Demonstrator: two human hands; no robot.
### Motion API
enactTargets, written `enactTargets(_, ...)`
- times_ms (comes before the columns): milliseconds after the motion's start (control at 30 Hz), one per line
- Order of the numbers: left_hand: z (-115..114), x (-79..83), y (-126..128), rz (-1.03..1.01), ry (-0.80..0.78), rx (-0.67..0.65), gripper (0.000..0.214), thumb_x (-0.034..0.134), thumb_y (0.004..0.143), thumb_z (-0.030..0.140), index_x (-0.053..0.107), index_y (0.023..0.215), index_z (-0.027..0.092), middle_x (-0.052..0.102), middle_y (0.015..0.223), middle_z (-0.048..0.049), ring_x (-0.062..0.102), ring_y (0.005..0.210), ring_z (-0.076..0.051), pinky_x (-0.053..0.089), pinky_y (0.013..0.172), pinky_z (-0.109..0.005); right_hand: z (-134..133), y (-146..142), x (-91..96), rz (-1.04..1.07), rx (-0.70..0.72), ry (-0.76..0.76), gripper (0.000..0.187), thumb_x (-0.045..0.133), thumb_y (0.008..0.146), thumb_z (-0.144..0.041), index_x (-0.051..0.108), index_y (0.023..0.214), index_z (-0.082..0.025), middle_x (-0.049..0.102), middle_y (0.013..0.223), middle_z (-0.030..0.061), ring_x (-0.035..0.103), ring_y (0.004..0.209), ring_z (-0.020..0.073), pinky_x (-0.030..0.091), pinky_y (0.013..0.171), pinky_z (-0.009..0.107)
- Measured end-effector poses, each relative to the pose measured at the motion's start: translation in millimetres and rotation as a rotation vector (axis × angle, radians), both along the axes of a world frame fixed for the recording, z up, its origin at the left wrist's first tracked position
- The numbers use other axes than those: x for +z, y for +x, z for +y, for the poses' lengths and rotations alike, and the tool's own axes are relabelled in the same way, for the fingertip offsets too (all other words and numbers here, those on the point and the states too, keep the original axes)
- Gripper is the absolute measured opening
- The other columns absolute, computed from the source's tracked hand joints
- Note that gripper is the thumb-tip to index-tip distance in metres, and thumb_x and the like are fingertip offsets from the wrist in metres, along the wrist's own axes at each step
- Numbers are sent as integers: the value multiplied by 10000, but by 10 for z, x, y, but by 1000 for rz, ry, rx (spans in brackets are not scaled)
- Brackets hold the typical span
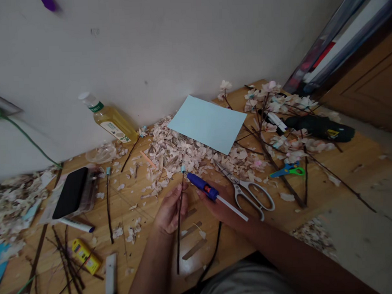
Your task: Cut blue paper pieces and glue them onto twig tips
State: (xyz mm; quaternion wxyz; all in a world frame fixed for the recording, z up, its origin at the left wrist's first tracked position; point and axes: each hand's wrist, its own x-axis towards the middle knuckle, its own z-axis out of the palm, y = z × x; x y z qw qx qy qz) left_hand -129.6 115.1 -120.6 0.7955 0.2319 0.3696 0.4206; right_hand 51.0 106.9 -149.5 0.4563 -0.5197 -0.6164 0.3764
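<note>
1. A wooden surface (pixel 344 159) runs from the near edge to a pale wall.
2. A heap of pale petals (pixel 173 154) lies far of the hands, and blossom branches (pixel 278 118) sprawl to the right.
3. A light blue sheet (pixel 207 124) rests flat on the far side of the heap.
4. A bottle of yellow liquid (pixel 113 122) leans at far left; its label is too small to read.
5. Steel scissors (pixel 249 192) lie open just right of the hands.
6. The right hand (pixel 219 206) has its grip wrapped round a blue glue gun (pixel 202 187), whose nozzle is just beside the twig's top.
7. The left hand (pixel 169 212) pinches a thin dark twig (pixel 179 224), held near centre and pointing far.
8. A yellow box (pixel 85 255) lies near left, its print unreadable.
</note>
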Motion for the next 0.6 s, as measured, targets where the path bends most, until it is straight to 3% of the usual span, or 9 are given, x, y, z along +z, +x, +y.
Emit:
enactTargets(167,-9,22,-5,-51,5,-7,343,741,928,448,655,1064,146,502,450,82,421,289,-85,307,286,-139,5,-4,-35,6,-2,14,205,598,944,-402,609,814,-243,620,707,-1,539,612,188,427,572,323)
enactTargets(433,-18,40,-24,-132,26,-43,249,663,991,406,605,1053,172,528,495,89,354,261,-59,309,289,-129,-7,25,-82,-20,33,5,147,595,947,-343,612,839,-243,617,731,-5,539,624,181,461,599,315)
enactTargets(600,-13,82,-6,-121,41,-44,262,698,965,407,565,1010,186,530,492,95,316,251,-54,315,282,-128,8,20,-78,-29,34,-5,180,592,931,-352,575,794,-236,581,677,-22,531,594,161,460,578,288)
